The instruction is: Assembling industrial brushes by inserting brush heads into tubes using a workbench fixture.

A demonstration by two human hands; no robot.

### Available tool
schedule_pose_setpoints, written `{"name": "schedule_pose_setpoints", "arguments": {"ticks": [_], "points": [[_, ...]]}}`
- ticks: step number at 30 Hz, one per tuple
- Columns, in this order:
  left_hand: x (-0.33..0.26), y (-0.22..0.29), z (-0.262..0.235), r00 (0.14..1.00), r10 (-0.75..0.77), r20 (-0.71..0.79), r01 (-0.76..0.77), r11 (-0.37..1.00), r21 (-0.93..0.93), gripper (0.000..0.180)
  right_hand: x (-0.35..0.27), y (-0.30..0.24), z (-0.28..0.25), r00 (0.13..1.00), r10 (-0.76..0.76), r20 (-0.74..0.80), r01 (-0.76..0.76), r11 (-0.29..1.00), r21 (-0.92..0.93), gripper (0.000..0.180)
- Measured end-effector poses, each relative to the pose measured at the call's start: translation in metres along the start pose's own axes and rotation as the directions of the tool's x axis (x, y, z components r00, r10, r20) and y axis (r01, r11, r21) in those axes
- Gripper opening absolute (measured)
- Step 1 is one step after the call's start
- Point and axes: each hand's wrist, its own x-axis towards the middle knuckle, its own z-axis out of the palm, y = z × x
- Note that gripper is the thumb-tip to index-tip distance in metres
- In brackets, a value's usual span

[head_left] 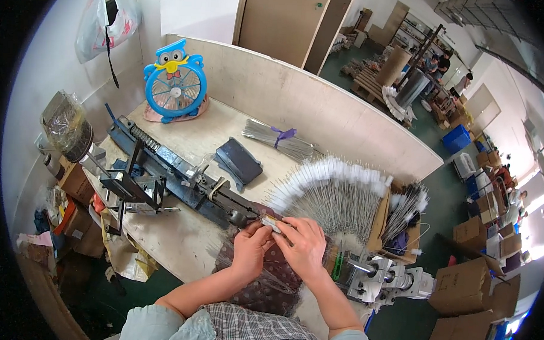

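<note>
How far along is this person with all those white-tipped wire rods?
Done, apparently: a fan of white-tipped rods spread on the bench. In hand: left hand and right hand pinch a small piece by the blue machine. Left, probably: a tied wire bundle.

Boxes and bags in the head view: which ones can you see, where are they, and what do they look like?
Cardboard boxes: brown, stacked on the floor at lower right.
Plastic bag: clear, with red print, hanging on the wall at upper left.
Blue crate: on the floor, far right.
Small box: brown cardboard, at the table's left edge.
Clear wrapper: small, pinched between left hand and right hand.
No screens visible.
</note>
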Motion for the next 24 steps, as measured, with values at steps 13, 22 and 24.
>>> {"name": "schedule_pose_setpoints", "arguments": {"ticks": [13,22,24], "points": [[0.001,-0.002,-0.011,1.0,-0.019,0.01,0.02,0.998,-0.06,0.059,-0.008,0.005,-0.017,0.988,0.048,0.148,-0.034,0.995,-0.094,0.021],[-0.01,0.006,-0.002,0.997,-0.075,0.021,0.073,0.994,0.084,0.072,-0.015,0.009,-0.027,0.995,0.042,0.09,-0.043,0.999,0.005,0.017],[-0.01,0.008,-0.008,0.992,-0.114,0.046,0.104,0.976,0.192,0.071,-0.015,0.009,-0.032,0.998,0.041,0.057,-0.043,0.999,0.032,0.019]]}}
